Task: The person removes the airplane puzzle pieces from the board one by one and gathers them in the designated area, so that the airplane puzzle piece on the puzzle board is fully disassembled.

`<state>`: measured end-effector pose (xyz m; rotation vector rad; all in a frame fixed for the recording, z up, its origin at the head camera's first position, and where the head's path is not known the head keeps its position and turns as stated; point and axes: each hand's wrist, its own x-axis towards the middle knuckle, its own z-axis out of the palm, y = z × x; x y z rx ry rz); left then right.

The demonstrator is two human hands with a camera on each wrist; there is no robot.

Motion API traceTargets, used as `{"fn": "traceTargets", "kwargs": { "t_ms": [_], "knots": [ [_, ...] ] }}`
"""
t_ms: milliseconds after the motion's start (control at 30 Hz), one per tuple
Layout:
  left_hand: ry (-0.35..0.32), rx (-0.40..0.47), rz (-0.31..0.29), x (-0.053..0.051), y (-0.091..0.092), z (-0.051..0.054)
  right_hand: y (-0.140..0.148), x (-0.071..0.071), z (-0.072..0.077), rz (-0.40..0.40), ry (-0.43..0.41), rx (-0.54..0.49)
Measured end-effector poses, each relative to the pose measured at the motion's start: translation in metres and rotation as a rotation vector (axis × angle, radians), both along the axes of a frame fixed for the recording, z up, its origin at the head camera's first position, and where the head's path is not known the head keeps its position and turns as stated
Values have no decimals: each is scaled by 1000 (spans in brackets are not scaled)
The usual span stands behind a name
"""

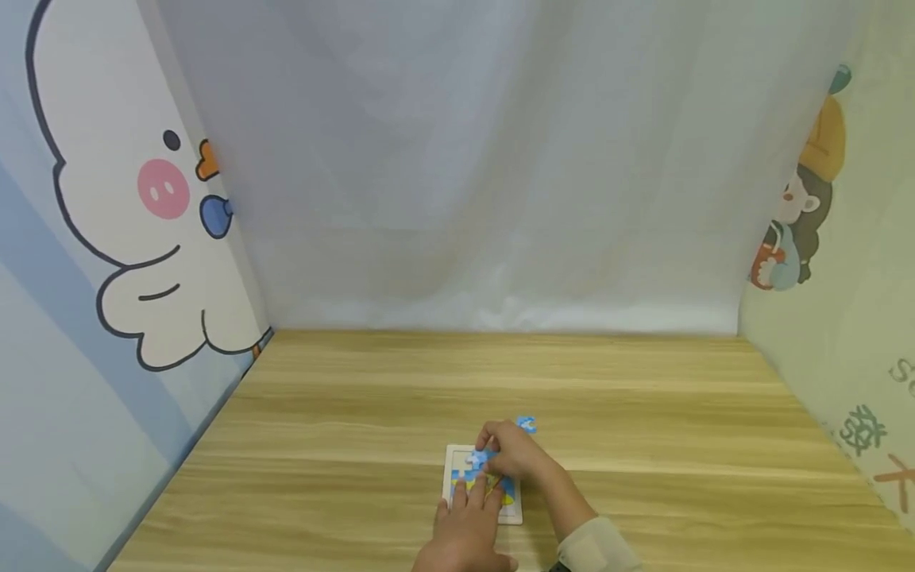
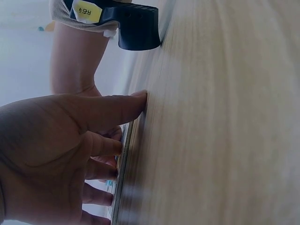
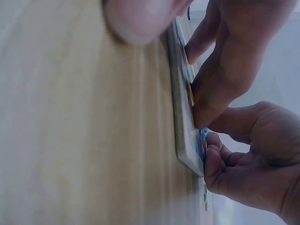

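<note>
A small jigsaw puzzle in a white frame (image 1: 518,508) lies on the table, printed in blue and yellow. My left hand (image 1: 466,531) rests on its lower part with the fingers stretched over the pieces. In the left wrist view, the thumb of the left hand (image 2: 51,145) touches the wood beside the board's edge. My right hand (image 1: 520,454) bends over the upper part, thumb and fingers pinching at a light-blue puzzle piece (image 1: 476,458). The right wrist view shows the right hand (image 3: 255,168) with curled fingers at the board's edge; the fingertips partly hide the piece.
One loose blue-and-white puzzle piece (image 1: 526,424) lies on the wooden table (image 1: 343,445) just beyond the right hand. A grey-white curtain (image 1: 500,199) hangs behind the table. Cartoon-printed panels (image 1: 71,413) stand at both sides.
</note>
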<state>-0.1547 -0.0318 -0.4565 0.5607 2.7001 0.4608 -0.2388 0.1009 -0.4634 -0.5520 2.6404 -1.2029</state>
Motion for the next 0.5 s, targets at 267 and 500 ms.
{"fn": "traceTargets", "kwargs": {
  "t_ms": [267,500],
  "knots": [
    [-9,16,9,1,-2,1,-4,3,0,-31,10,3],
    [-1,29,7,1,-1,0,-7,5,1,-70,12,32]
  ]
}}
